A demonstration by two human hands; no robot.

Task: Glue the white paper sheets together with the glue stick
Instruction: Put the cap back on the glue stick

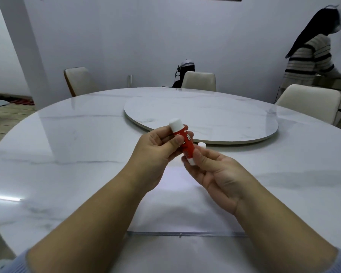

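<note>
A red glue stick (186, 141) with a white top end (175, 124) is held tilted above the table, between both hands. My left hand (156, 154) grips its upper body with thumb and fingers. My right hand (215, 170) pinches its white bottom end. A small white round piece (202, 144) shows just behind my right fingertips; I cannot tell whether it is held or lies on the table. The white paper sheets (185, 209) lie flat on the table under my forearms, their near edge facing me.
The round marble table (67, 154) carries a raised turntable (215, 119) beyond my hands. Cream chairs (199, 80) stand around the far side. A person in a striped top (311, 62) stands at the far right.
</note>
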